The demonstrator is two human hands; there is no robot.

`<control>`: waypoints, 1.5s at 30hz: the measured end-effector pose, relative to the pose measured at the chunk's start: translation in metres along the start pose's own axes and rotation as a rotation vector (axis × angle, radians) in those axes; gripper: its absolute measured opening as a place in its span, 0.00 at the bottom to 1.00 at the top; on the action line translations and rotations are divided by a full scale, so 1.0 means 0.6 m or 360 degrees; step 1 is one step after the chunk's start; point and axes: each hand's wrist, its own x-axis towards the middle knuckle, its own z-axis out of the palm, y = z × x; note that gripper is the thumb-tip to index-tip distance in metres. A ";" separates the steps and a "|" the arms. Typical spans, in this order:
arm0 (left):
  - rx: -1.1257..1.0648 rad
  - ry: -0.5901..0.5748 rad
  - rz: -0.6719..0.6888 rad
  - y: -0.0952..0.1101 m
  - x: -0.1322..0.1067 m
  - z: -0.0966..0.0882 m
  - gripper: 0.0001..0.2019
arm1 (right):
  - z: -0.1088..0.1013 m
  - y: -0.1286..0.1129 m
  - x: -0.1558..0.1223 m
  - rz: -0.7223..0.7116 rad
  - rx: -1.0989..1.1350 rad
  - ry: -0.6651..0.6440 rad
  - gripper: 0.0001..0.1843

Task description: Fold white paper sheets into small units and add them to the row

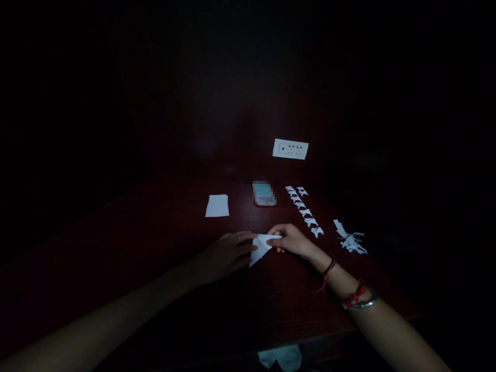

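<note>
A white sheet of paper [260, 247], folded into a triangle, lies on the dark red table between my hands. My left hand [228, 253] rests over its left side with the fingers stretched out, a ring on one of them. At the paper's right corner, my right hand [289, 240] pinches it between thumb and fingers. Beyond my right hand runs a slanting row of small folded white paper pieces [302, 206], with one more piece [302, 191] beside its far end.
A stack of white paper [217, 205] lies at the far left. A blurred, phone-like object [264, 194] is near the wall, below a socket panel [290, 149]. Paper scraps [352, 242] are heaped at the right. Pale cloth [281, 357] shows below the table's front edge.
</note>
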 end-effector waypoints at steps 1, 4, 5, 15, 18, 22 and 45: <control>0.0015 -0.0021 0.0029 -0.001 -0.001 0.001 0.15 | 0.000 0.000 0.000 0.0025 -0.0036 0.0047 0.12; 0.0003 -0.0063 0.0071 0.003 -0.001 -0.005 0.15 | -0.002 -0.004 0.002 0.0021 -0.0274 0.0193 0.14; 0.0000 -0.0064 0.0072 0.007 0.000 -0.009 0.15 | -0.002 -0.006 0.003 -0.0022 -0.0390 0.0228 0.13; 0.0014 -0.0171 0.0032 0.027 -0.005 -0.024 0.14 | -0.006 -0.033 -0.009 -0.0815 -0.1015 -0.0005 0.10; 0.0074 -0.0144 0.0011 0.019 -0.009 -0.020 0.14 | -0.012 -0.039 -0.016 -0.0864 -0.1094 -0.0123 0.12; 0.0196 -0.0149 0.0102 0.011 -0.013 -0.016 0.15 | -0.017 -0.043 -0.023 -0.0907 -0.1167 -0.0155 0.15; 0.0262 -0.0147 0.0005 0.024 -0.007 -0.042 0.16 | 0.001 -0.050 -0.038 -0.0685 -0.1744 0.0062 0.17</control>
